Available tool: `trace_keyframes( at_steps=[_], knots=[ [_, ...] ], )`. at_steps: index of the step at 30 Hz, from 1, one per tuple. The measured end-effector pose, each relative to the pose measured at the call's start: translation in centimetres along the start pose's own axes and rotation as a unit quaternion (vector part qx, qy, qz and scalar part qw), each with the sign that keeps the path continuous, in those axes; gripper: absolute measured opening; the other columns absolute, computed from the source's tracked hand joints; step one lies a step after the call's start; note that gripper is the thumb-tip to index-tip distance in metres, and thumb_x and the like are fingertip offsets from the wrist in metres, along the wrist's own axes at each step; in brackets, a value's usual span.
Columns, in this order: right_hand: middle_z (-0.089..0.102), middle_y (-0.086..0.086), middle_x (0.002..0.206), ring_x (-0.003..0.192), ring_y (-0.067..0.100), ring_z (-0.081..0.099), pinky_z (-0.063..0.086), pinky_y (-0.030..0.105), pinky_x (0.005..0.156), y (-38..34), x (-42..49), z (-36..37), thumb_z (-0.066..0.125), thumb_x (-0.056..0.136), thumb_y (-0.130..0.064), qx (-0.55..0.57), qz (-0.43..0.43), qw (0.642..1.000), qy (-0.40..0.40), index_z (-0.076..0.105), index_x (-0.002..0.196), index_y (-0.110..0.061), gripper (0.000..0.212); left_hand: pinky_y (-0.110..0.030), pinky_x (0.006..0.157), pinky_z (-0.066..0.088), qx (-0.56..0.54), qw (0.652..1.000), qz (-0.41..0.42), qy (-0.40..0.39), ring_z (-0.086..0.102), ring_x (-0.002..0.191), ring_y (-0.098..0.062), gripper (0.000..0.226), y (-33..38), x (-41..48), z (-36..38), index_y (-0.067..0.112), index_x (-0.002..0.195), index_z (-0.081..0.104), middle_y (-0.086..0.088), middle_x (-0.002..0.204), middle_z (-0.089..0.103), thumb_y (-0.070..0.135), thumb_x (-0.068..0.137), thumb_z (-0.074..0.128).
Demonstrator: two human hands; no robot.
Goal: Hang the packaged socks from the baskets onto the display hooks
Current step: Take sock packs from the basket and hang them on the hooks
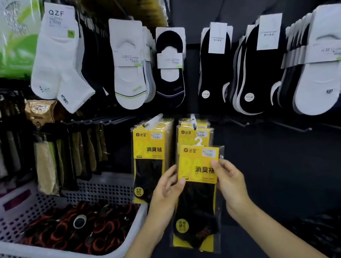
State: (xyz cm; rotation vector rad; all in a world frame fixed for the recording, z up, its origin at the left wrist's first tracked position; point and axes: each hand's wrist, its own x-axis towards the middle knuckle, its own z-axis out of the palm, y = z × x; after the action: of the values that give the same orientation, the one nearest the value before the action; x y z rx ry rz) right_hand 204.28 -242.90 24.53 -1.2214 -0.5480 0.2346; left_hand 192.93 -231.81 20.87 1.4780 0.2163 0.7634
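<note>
I hold a yellow-and-black packaged sock pack (199, 187) upright in front of the display. My left hand (166, 191) pinches its left edge, thumb on the yellow card. My right hand (231, 177) pinches its right edge near the top. Its white plastic hanger (199, 141) sits just below the right display hook (193, 122), which carries several of the same packs (194, 132). A second hook (153, 121) to the left carries another stack of these packs (150, 160).
A white perforated basket (113, 184) at lower left holds black and red items (75, 224). White and black socks (129, 63) hang on the rows above. Bare hooks (303, 129) stick out at right. Olive and beige packs (48, 168) hang at left.
</note>
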Motion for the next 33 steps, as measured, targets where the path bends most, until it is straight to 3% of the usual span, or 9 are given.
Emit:
trace_keyframes(
  at_steps=[4, 7, 11, 13, 16, 22, 27, 29, 33],
  knots=[
    [0.075, -0.005, 0.087, 0.078, 0.005, 0.071, 0.054, 0.013, 0.061, -1.4, 1.5, -0.5, 0.056, 0.094, -0.022, -0.020, -0.040, 0.999, 0.017, 0.066, 0.094, -0.015, 0.012, -0.005, 0.080, 0.047, 0.013, 1.000, 0.010, -0.020, 0.053, 0.107, 0.018, 0.064, 0.5, 0.6, 1.9, 0.042, 0.134, 0.038, 0.025, 0.125, 0.053, 0.052, 0.074, 0.056],
    [0.075, -0.004, 0.084, 0.077, 0.005, 0.071, 0.053, 0.013, 0.060, -1.8, 3.0, 0.5, 0.056, 0.095, -0.022, -0.041, -0.063, 0.997, 0.017, 0.066, 0.092, -0.015, 0.012, 0.004, 0.073, 0.041, 0.006, 0.999, 0.030, 0.010, 0.048, 0.099, 0.029, 0.066, 0.8, 1.8, 2.4, 0.042, 0.138, 0.033, 0.035, 0.118, 0.049, 0.053, 0.076, 0.053],
    [0.074, 0.002, 0.090, 0.085, 0.013, 0.070, 0.056, 0.026, 0.076, -0.9, 5.2, 1.6, 0.057, 0.095, -0.021, -0.045, -0.029, 0.998, 0.035, 0.066, 0.097, -0.012, 0.014, 0.008, 0.069, 0.036, 0.021, 0.999, 0.032, 0.038, 0.043, 0.092, 0.036, 0.064, 0.4, 4.3, 2.8, 0.034, 0.146, 0.026, 0.041, 0.115, 0.042, 0.047, 0.087, 0.048],
    [0.074, 0.004, 0.091, 0.086, 0.015, 0.070, 0.055, 0.029, 0.079, 0.0, 6.5, 1.8, 0.058, 0.094, -0.022, -0.043, -0.018, 0.998, 0.048, 0.067, 0.097, -0.010, 0.015, 0.003, 0.079, 0.038, 0.040, 0.998, 0.025, 0.044, 0.042, 0.101, 0.032, 0.066, -0.1, 5.6, 3.0, 0.034, 0.148, 0.022, 0.035, 0.127, 0.040, 0.049, 0.089, 0.045],
    [0.073, 0.002, 0.087, 0.081, 0.012, 0.069, 0.053, 0.024, 0.072, 1.2, 8.6, 2.2, 0.062, 0.092, -0.025, -0.045, -0.012, 0.996, 0.078, 0.068, 0.094, -0.010, 0.016, -0.023, 0.109, 0.024, 0.090, 0.994, 0.016, 0.061, 0.027, 0.136, 0.001, 0.072, -0.8, 7.9, 3.3, 0.037, 0.150, 0.014, 0.017, 0.152, 0.023, 0.058, 0.086, 0.042],
    [0.070, 0.007, 0.098, 0.095, 0.022, 0.066, 0.053, 0.035, 0.087, 4.0, 12.4, 1.8, 0.072, 0.083, -0.034, -0.063, 0.070, 0.987, 0.128, 0.068, 0.097, -0.009, 0.030, -0.023, 0.104, 0.019, 0.146, 0.986, 0.027, 0.073, 0.016, 0.139, -0.007, 0.067, -2.6, 12.7, 3.9, 0.033, 0.151, 0.002, 0.011, 0.154, 0.007, 0.047, 0.097, 0.038],
    [0.069, 0.010, 0.104, 0.101, 0.024, 0.064, 0.052, 0.042, 0.094, 5.8, 11.5, -0.7, 0.068, 0.087, -0.026, -0.094, 0.097, 0.985, 0.103, 0.065, 0.100, -0.009, 0.022, -0.032, 0.114, 0.014, 0.179, 0.981, 0.019, 0.073, 0.006, 0.145, -0.011, 0.072, -4.0, 12.8, 4.0, 0.032, 0.150, -0.004, 0.010, 0.158, -0.001, 0.047, 0.096, 0.040],
    [0.066, 0.007, 0.109, 0.106, 0.021, 0.061, 0.050, 0.039, 0.097, 6.5, 9.4, -2.4, 0.067, 0.088, -0.026, -0.111, 0.095, 0.986, 0.082, 0.064, 0.104, -0.012, 0.022, -0.028, 0.114, 0.010, 0.202, 0.976, 0.018, 0.079, 0.003, 0.145, -0.009, 0.074, -5.0, 10.8, 3.9, 0.029, 0.151, -0.002, 0.009, 0.159, -0.001, 0.048, 0.095, 0.042],
    [0.070, -0.003, 0.101, 0.093, 0.011, 0.068, 0.054, 0.021, 0.074, 8.6, 2.4, -7.1, 0.065, 0.089, -0.026, -0.135, 0.112, 0.984, 0.003, 0.065, 0.098, -0.020, 0.011, -0.020, 0.108, 0.017, 0.203, 0.978, -0.004, 0.047, 0.016, 0.134, 0.007, 0.074, -8.7, 2.7, 3.9, 0.036, 0.149, 0.014, 0.022, 0.148, 0.019, 0.062, 0.085, 0.041]
  ],
)
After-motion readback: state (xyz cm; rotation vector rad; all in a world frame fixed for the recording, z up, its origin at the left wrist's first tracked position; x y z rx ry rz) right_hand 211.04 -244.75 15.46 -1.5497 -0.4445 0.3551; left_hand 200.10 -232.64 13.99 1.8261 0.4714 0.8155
